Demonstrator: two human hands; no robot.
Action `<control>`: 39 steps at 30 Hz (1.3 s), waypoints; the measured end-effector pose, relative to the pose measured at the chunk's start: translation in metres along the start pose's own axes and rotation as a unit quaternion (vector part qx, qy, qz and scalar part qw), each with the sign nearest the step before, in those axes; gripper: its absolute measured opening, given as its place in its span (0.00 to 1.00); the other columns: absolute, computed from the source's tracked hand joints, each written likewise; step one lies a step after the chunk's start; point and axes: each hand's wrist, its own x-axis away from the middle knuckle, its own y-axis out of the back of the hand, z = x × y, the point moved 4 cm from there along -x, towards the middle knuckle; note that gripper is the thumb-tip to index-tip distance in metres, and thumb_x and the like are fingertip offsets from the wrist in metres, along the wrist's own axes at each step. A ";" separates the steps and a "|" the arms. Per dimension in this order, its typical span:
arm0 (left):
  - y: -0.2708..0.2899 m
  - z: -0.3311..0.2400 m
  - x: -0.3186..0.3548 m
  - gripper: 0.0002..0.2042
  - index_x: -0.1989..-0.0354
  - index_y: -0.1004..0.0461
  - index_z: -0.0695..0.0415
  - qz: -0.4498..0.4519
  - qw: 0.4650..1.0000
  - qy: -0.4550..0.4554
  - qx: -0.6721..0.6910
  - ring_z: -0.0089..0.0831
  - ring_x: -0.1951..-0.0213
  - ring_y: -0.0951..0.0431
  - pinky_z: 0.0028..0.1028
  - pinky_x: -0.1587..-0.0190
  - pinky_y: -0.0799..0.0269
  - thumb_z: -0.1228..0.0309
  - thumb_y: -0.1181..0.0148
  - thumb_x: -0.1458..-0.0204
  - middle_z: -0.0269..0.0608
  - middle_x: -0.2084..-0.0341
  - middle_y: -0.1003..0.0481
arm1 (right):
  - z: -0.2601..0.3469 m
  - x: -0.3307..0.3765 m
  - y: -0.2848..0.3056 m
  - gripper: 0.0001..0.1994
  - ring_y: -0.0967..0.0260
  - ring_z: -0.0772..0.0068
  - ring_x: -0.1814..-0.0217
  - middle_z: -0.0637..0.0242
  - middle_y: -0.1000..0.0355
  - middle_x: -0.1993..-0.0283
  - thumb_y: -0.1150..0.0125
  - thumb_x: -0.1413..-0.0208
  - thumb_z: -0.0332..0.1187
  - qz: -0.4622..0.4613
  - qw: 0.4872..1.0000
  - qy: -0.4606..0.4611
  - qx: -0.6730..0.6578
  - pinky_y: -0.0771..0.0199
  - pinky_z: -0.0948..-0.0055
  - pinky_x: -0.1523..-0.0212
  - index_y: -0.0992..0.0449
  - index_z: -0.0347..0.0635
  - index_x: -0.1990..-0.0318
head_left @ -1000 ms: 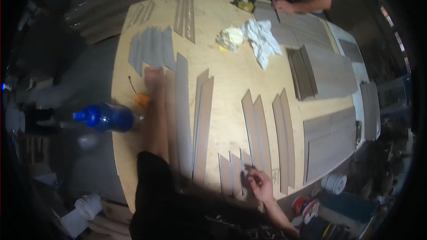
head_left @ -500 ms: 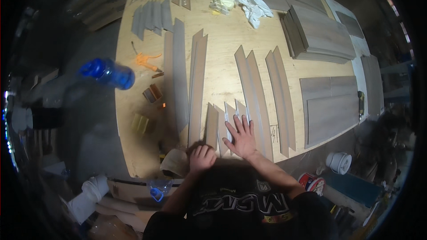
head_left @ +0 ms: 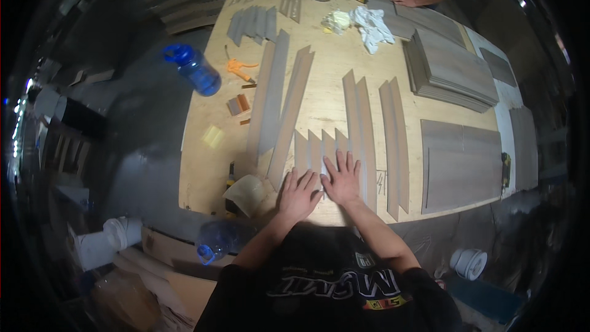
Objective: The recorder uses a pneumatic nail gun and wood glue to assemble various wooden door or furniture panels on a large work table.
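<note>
Several short brown mitred strips (head_left: 314,146) lie side by side at the table's near edge, their pointed ends facing away from me. My left hand (head_left: 300,195) lies flat over the near end of the leftmost strips, fingers stretched out. Beside it, my right hand (head_left: 342,178) rests flat on the right-hand strips with its fingers spread. The hands cover the near ends of the strips. A pair of long brown strips (head_left: 361,129) lies just right of them, and another long pair (head_left: 393,141) beyond. Long brown strips (head_left: 294,107) also lie slanted to the left.
A blue bottle (head_left: 200,74), an orange air blow gun (head_left: 239,69) and a pale tub (head_left: 247,194) are on the left. Stacked grey-brown panels (head_left: 455,64) fill the right side. Crumpled white cloth (head_left: 373,27) lies far back, near a co-worker's hand (head_left: 404,0).
My left hand has uncurled and now lies flat on the short strips. These sit closer together, their points more even. The view has shifted, showing more of the co-worker.
</note>
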 end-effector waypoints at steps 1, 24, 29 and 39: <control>0.003 0.001 0.000 0.25 0.38 0.28 0.59 -0.022 0.999 0.007 0.043 0.51 0.32 0.36 0.51 0.28 0.47 0.58 0.40 0.39 0.48 0.35 0.32 | 0.004 0.001 0.006 0.32 0.64 0.33 0.17 0.49 0.51 0.20 0.44 0.37 0.53 0.003 1.000 0.014 -0.002 0.67 0.25 0.25 0.36 0.58 0.27; 0.006 0.103 0.102 0.32 0.38 0.34 0.69 -0.328 0.797 0.488 0.138 0.55 0.42 0.26 0.45 0.37 0.34 0.68 0.30 0.49 0.61 0.46 0.26 | 0.112 0.036 0.007 0.25 0.38 0.45 0.31 0.52 0.32 0.34 0.31 0.42 0.38 -0.024 0.941 0.126 -0.315 0.38 0.53 0.30 0.26 0.44 0.37; 0.071 0.044 0.075 0.27 0.39 0.32 0.69 -0.270 0.795 0.442 0.316 0.48 0.44 0.23 0.42 0.40 0.30 0.74 0.34 0.47 0.58 0.47 0.24 | 0.092 0.034 -0.010 0.29 0.37 0.52 0.29 0.56 0.35 0.29 0.36 0.35 0.43 0.171 0.797 -0.064 -0.576 0.36 0.56 0.30 0.35 0.45 0.30; 0.060 0.004 0.010 0.24 0.40 0.26 0.55 -0.190 0.952 0.049 0.236 0.46 0.46 0.25 0.42 0.40 0.33 0.68 0.32 0.46 0.48 0.46 0.27 | 0.020 -0.004 0.023 0.41 0.27 0.46 0.37 0.53 0.30 0.34 0.54 0.37 0.70 0.083 0.374 -0.234 -0.894 0.18 0.49 0.45 0.37 0.46 0.29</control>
